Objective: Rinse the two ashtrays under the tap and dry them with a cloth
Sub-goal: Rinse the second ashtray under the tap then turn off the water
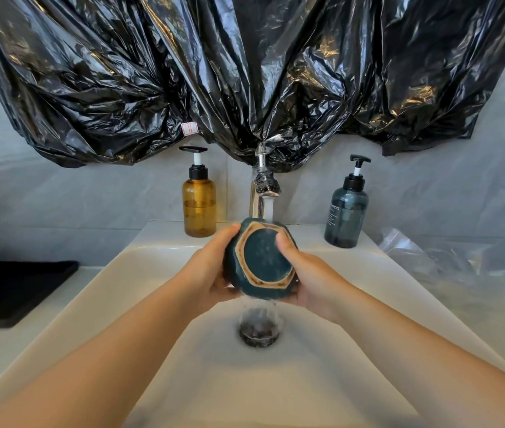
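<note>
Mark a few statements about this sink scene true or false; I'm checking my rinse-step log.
1. The left hand and right hand both hold the ashtray. True.
2. The amber bottle stands left of the tap. True.
3. The tap is off. False: water runs onto the ashtray.
4. Both bottles stand left of the tap. False: the blue bottle stands right of it.

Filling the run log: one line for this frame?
rinse | ashtray under running tap | left hand, right hand hold it
</note>
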A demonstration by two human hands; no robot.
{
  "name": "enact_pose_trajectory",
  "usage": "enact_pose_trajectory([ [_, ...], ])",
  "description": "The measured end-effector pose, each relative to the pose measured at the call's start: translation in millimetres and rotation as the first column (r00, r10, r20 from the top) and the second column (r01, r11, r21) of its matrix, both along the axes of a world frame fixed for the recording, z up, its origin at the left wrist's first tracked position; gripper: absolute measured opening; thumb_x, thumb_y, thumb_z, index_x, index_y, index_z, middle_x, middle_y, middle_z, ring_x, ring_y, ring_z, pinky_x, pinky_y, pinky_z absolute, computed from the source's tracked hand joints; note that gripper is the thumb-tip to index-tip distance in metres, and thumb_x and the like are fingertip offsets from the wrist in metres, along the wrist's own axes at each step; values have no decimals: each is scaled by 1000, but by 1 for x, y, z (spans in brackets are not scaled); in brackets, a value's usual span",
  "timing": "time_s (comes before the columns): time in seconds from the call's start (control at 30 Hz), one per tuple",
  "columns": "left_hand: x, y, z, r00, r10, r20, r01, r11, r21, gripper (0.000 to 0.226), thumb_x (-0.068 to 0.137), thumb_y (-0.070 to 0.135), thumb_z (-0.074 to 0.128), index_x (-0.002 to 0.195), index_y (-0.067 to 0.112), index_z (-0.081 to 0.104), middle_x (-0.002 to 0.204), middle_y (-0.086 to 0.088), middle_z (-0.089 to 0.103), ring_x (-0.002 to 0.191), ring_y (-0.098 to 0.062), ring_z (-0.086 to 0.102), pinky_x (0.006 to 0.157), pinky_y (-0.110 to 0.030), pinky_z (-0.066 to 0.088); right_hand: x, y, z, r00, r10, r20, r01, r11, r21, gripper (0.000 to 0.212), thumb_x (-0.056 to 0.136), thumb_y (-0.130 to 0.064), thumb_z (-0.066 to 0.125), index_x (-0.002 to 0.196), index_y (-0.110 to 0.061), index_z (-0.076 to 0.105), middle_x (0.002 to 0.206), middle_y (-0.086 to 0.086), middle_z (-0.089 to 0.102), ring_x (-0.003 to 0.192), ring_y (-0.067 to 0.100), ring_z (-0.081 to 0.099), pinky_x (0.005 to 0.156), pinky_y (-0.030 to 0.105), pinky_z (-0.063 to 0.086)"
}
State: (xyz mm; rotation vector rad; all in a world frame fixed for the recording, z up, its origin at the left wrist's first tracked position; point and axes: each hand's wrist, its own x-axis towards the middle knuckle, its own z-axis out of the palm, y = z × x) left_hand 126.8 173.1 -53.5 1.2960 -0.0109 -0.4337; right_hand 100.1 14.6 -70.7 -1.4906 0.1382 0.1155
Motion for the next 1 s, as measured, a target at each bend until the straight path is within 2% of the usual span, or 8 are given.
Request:
enact_pose_trajectory([
  [0.1,1,-1,-2,1000,-8,-11,8,999,52,34,89,48,58,106,19,60,111,-8,67,101,-29,64,77,-43,56,0,-3,5,993,-115,39,119,983,-142,48,87,-62,50,111,-22,65,105,0,72,98,20,68,84,41,58],
  [0.27,-3,2,2,997,-7,-76,6,1000,-11,27,93,39,55,105,15,60,116,-16,64,102,-36,63,69,-47,57,-2,-3,8,983,-166,-75,161,985,-61,38,94,-51,48,104,-20,67,108,9,70,100,25,66,85,40,57],
  [0.37,-6,2,4,992,-30,-123,14,992,-127,28,96,32,53,117,13,57,121,-21,60,103,-39,62,64,-48,58,-3,-4,14,976,-204,-71,203,979,-17,30,95,-45,49,94,-19,63,101,10,67,91,22,66,66,30,55],
  [0.43,-7,1,4,992,-65,-113,46,986,-161,26,97,28,52,117,11,56,120,-21,60,97,-37,63,60,-44,59,-4,-5,16,966,-242,-92,244,970,12,27,96,-42,48,90,-19,59,93,8,66,84,20,64,62,30,53],
  [0.57,-7,-2,2,995,-83,-60,82,996,-19,29,96,25,53,121,10,55,121,-19,61,104,-36,63,73,-43,58,-10,-10,15,945,-246,-215,241,969,-47,35,96,-46,43,94,-16,60,99,13,66,84,26,64,72,38,54],
  [0.7,-5,-4,-1,993,-110,-29,113,987,116,33,95,25,55,124,11,55,119,-16,63,108,-32,62,85,-43,56,-18,-15,14,928,-133,-347,142,990,0,49,95,-52,39,106,-12,65,105,17,68,96,32,65,70,42,56],
  [0.83,-4,3,4,994,-102,28,98,987,124,21,95,20,53,111,10,58,113,-15,63,104,-29,61,81,-37,53,-19,-5,10,956,-51,-289,69,996,54,44,93,-52,46,107,-15,65,108,13,70,102,30,64,84,45,56],
  [1.0,-3,8,10,992,118,-36,-119,991,-52,16,100,17,45,91,12,58,99,-13,64,88,-27,62,66,-36,52,-14,2,11,987,-92,-134,105,990,98,32,98,-43,46,110,-18,62,115,16,63,98,29,66,73,40,59],
])
